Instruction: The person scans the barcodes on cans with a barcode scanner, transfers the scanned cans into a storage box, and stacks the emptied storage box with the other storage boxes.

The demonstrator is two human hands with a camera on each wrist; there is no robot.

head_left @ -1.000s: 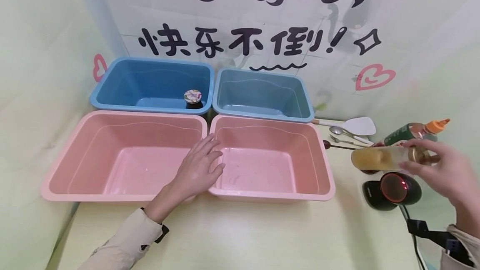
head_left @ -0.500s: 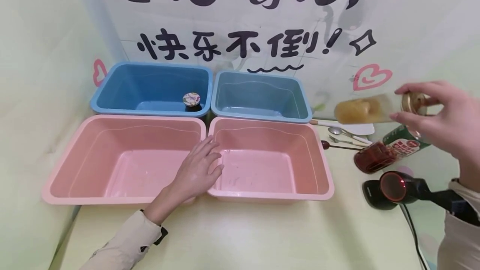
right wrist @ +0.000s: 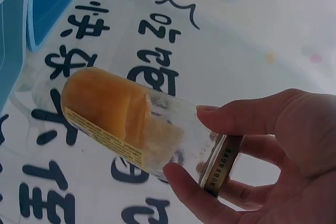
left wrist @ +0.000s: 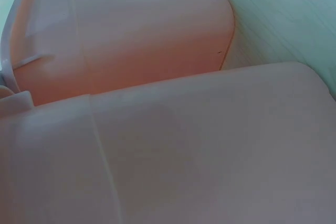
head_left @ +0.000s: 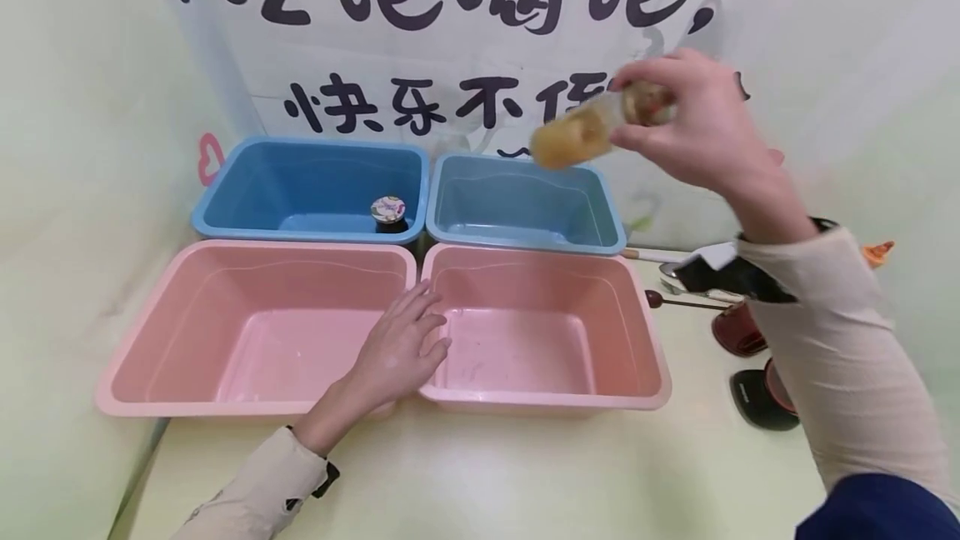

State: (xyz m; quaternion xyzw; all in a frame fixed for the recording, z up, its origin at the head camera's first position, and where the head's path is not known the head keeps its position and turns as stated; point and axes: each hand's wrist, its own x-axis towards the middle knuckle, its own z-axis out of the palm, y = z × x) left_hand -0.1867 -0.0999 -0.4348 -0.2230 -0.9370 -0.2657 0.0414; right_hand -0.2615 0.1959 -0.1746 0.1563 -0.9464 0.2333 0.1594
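My right hand (head_left: 697, 123) grips a glass jar (head_left: 566, 140) near its gold lid (right wrist: 220, 165). In the right wrist view, thumb and fingers close round the neck end, and a yellowish-brown mass sits towards the base. The jar is tilted, base pointing left and down, raised above the pale blue bin (head_left: 517, 198). Low in the picture, my left hand (head_left: 397, 348) rests where the left pink bin (head_left: 255, 247) and right pink bin (head_left: 547, 401) meet, fingers extended. In the left wrist view only bin walls (left wrist: 199, 145) and tabletop are plain.
A small cup with a patterned lid (head_left: 387, 209) stands in the darker blue bin (head_left: 300, 177). On the right, a spatula, cutlery, a dark red bottle base (head_left: 738, 330) and a black device (head_left: 761, 398) lie partly behind my right sleeve. A lettered sheet (head_left: 322, 48) covers the wall.
My right hand has carried the jar up and left, from the table's right side to above the pale blue bin. My left hand has stayed at the pink bins.
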